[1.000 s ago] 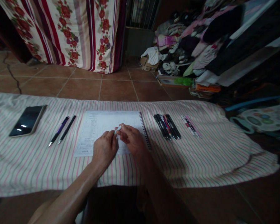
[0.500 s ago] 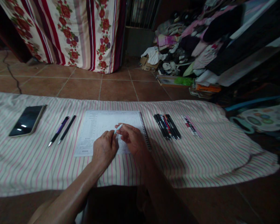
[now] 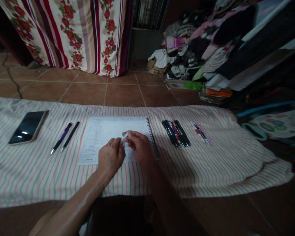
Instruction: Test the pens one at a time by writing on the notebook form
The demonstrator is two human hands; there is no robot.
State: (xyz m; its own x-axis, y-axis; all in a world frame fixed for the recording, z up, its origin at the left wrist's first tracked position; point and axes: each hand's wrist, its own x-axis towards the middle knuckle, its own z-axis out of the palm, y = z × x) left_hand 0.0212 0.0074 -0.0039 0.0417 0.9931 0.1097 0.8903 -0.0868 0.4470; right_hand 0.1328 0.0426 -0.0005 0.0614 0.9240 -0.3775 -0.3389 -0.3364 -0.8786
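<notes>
Over a spiral notebook [image 3: 115, 124], both my hands meet on a slim pale-blue pen [image 3: 124, 137]. My left hand [image 3: 110, 153] is closed around its lower end, so that part of the pen is hidden. The fingers of my right hand [image 3: 140, 145] pinch the upper end, which slants up and to the right. Printed lines and text show along the left side of the notebook page.
Left of the notebook lie a purple-and-black pen [image 3: 61, 138], a black pen [image 3: 70, 136] and a phone [image 3: 28, 127]. On the right are several dark pens [image 3: 176, 133] and a few pink-and-white pens [image 3: 201, 133]. A striped cloth [image 3: 226, 157] covers the surface.
My right fingers have shifted slightly, curling further over the pen's upper end, and less of the pen sticks out above them. My left hand stays where it was.
</notes>
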